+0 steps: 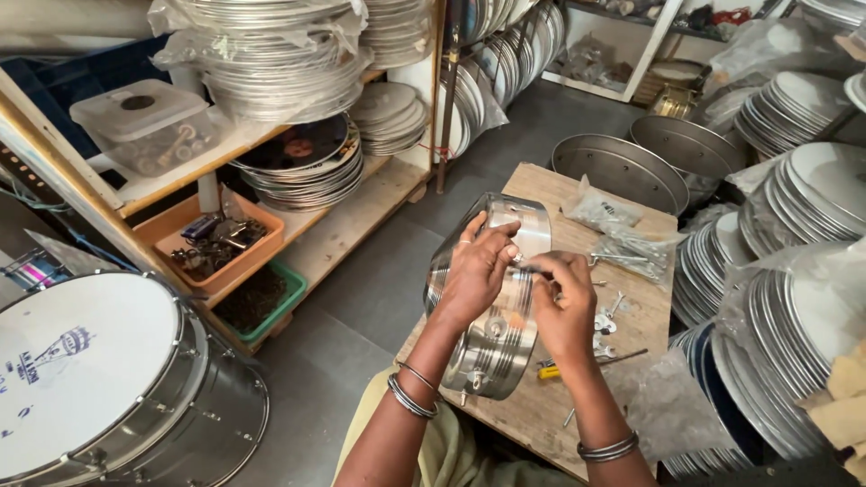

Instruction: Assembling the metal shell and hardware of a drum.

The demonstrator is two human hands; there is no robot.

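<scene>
A shiny steel drum shell (528,230) stands on its side on a wooden table (541,185), leaning toward me. My left hand (476,271) grips the shell's rim from the left, fingers curled over the edge. My right hand (561,302) pinches a small metal fitting against the shell's outer wall, touching my left fingertips. Loose bolts and lugs (606,320) lie on the table just right of my right hand, beside a yellow-handled screwdriver (552,370).
Plastic bags of hardware (631,243) sit at the table's far end. Two steel tubs (622,167) stand behind it. Stacks of metal hoops (807,207) crowd the right. A finished white-headed drum (99,379) stands at lower left, with shelves of hoops (280,81) behind.
</scene>
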